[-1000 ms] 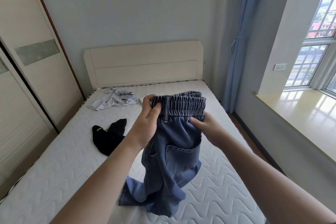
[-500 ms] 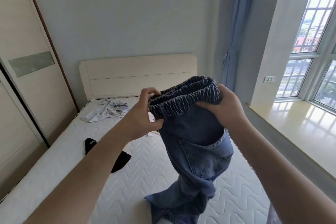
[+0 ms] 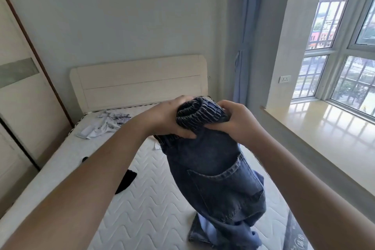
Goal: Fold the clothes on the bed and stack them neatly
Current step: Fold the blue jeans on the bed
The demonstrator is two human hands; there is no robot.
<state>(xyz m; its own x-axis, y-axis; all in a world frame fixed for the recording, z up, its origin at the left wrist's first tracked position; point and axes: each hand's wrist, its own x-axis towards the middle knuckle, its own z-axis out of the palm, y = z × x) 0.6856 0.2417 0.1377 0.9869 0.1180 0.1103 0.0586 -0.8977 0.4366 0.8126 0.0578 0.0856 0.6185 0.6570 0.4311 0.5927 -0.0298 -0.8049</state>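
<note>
One bed with a white quilted mattress is filling the near scene, and one pair of dark blue jeans is hanging over its right side, long axis vertical, gathered elastic waistband up and legs crumpling onto the mattress. One white garment is lying far left and one black garment is showing nearer. The left hand and right hand are sitting close together, each gripping the waistband.

Left hand, right hand grip bunched waistband; jeans hang over mattress.
</note>
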